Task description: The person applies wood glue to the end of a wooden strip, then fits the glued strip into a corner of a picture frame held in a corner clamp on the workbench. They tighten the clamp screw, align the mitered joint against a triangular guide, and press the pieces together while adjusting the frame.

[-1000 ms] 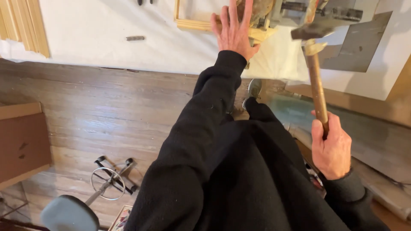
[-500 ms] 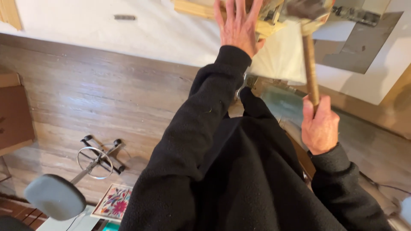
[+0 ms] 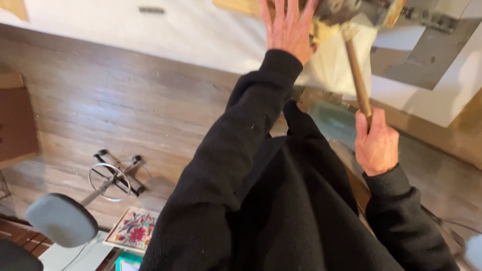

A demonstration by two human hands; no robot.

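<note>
Clenched around the lower end of a hammer (image 3: 357, 75), the right hand (image 3: 376, 145) has its grip wrapped on the brown wooden handle, which runs up and slightly left toward the table's near edge. Its head is blurred at the top of the view, so I cannot tell exactly what it touches, though it sits right at a pale wooden frame (image 3: 241, 7) on the white table (image 3: 165, 30). The left hand (image 3: 287, 27) has its grip released, fingers spread and palm pressed flat on the frame just left of the hammer head. Both arms wear black sleeves. A grey metal sheet (image 3: 432, 55) lies on the table toward its right side, beside the hammer. Below the table edge the wooden floor (image 3: 125, 110) carries a stool (image 3: 63, 218) with a grey seat at lower left, and a colourful floral picture (image 3: 133, 230) lies just right of it.
</note>
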